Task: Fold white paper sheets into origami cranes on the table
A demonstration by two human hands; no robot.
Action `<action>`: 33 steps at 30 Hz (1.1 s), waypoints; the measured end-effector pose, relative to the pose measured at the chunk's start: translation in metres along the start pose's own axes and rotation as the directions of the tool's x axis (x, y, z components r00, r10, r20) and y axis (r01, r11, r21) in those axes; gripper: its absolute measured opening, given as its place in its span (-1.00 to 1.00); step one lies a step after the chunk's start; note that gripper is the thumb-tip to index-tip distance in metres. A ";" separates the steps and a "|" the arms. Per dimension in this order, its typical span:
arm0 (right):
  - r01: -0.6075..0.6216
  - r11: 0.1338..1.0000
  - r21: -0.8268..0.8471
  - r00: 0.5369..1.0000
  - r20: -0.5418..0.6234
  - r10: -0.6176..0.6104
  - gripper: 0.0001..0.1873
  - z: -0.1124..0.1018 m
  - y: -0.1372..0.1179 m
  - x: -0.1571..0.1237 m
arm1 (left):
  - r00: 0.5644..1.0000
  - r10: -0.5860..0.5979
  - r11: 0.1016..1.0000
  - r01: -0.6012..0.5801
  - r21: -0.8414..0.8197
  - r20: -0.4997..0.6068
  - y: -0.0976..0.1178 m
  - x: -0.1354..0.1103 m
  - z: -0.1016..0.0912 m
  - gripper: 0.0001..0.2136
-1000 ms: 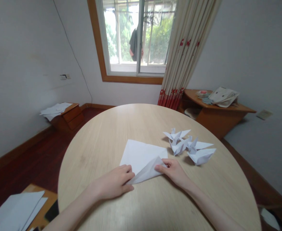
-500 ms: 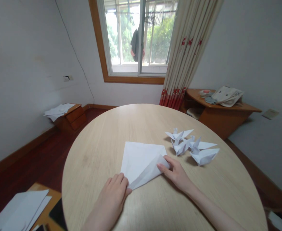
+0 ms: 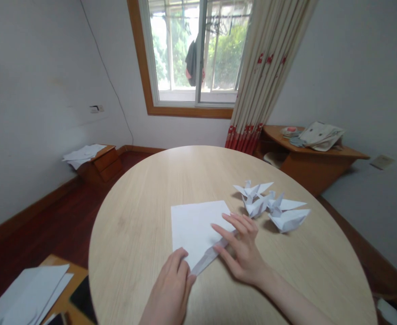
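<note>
While my left grip [image 3: 173,289] pinches the paper [image 3: 195,223] corner on the counter [image 3: 144,194], right grip [image 3: 242,253] lies spread flat on the fold; creasing step, next likely needs a firm swipe along it.

Left hand [image 3: 173,289] curled; right hand [image 3: 241,246] flat, fingers spread.

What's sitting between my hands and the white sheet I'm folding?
Nothing visible. The left hand and right hand both press directly on the sheet; the paper cranes lie off to its right on the table.
</note>
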State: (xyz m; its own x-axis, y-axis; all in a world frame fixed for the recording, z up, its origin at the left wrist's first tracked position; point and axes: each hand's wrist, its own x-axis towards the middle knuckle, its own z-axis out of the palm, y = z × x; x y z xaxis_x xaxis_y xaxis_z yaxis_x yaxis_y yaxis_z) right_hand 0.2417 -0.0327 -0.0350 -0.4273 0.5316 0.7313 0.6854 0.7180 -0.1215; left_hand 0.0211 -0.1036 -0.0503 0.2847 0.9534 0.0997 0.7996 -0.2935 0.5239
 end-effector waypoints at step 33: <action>0.013 1.000 -0.010 0.941 0.339 -0.008 -0.96 0.012 0.000 0.021 | 0.915 0.319 0.899 -0.375 0.227 0.247 -0.012 0.022 -0.029 -0.52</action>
State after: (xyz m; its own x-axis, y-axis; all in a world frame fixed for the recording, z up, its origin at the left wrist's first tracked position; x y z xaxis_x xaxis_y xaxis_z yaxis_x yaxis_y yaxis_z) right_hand 0.2259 -0.0169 -0.0277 -0.6076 0.6464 0.4615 0.6860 0.7200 -0.1052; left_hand 0.0024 -0.0770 -0.0304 0.6461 0.7617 0.0489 0.7323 -0.6367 0.2413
